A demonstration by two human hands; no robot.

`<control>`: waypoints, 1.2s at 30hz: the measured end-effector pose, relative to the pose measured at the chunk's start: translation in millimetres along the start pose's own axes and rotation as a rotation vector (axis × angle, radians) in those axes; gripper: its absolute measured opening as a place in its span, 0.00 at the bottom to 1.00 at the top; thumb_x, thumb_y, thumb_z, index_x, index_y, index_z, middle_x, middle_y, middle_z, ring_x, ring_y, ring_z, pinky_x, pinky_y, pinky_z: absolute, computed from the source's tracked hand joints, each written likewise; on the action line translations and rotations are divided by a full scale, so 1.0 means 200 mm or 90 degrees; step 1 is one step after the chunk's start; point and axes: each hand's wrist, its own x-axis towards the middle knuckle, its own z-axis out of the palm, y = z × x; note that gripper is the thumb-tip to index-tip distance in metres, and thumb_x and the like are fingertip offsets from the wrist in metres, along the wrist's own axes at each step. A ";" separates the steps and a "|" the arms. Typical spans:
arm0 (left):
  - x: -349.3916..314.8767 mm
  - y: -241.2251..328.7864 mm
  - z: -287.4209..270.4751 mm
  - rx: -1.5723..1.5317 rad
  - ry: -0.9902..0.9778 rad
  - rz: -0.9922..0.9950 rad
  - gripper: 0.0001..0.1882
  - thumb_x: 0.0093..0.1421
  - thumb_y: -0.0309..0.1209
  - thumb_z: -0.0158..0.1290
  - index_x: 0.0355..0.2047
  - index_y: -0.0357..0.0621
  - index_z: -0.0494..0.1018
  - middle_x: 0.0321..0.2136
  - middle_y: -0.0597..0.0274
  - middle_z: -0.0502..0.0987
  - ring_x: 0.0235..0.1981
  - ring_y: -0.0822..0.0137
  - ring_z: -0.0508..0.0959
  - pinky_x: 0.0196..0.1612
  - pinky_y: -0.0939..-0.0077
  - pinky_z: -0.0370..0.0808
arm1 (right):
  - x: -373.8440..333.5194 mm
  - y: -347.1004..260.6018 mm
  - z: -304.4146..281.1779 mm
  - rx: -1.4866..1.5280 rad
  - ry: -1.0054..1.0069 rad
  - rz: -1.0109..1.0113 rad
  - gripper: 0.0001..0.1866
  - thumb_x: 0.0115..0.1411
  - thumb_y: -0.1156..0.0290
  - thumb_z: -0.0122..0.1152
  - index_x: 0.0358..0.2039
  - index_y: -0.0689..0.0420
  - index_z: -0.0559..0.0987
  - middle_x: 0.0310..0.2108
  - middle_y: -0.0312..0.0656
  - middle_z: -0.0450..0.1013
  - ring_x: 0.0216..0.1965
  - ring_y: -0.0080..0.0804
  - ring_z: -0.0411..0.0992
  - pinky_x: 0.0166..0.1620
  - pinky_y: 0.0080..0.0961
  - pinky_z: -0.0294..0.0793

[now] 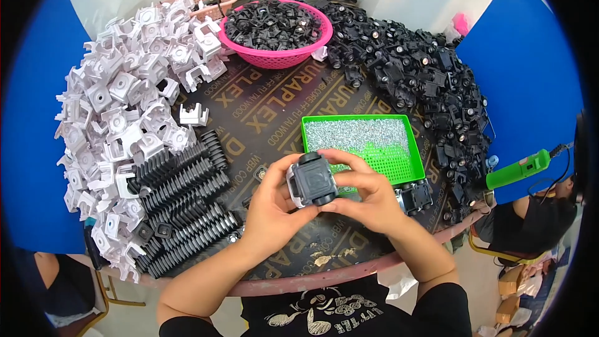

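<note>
Both my hands hold a small boxy plastic assembly (pixel 313 179) above the near middle of the table. Its square face is dark grey, a round black wheel-like piece sits at its upper and lower ends, and a whitish part shows on its left side. My left hand (pixel 272 203) is closed round the left side, thumb at the lower end. From the right, my right hand (pixel 367 198) grips it with thumb and fingers. Just behind my right hand lies a green tray (pixel 413 143) of tiny silvery screws. Another dark assembly (pixel 414 196) lies beside the tray.
White plastic housings (pixel 118 87) are heaped at left, with rows of black ribbed pieces (pixel 187 206) nearer. A pink basket (pixel 274 57) of black parts stands at the back; more black parts (pixel 424 68) pile up at right. A green electric screwdriver (pixel 518 170) hangs at the right edge.
</note>
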 end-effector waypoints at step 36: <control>-0.06 0.01 0.03 0.256 0.033 0.163 0.39 0.49 0.14 0.61 0.61 0.38 0.60 0.64 0.50 0.57 0.59 0.58 0.69 0.54 0.69 0.78 | -0.07 -0.08 0.18 -0.075 0.211 -0.105 0.26 0.52 0.74 0.72 0.52 0.61 0.76 0.55 0.51 0.71 0.49 0.36 0.75 0.43 0.27 0.81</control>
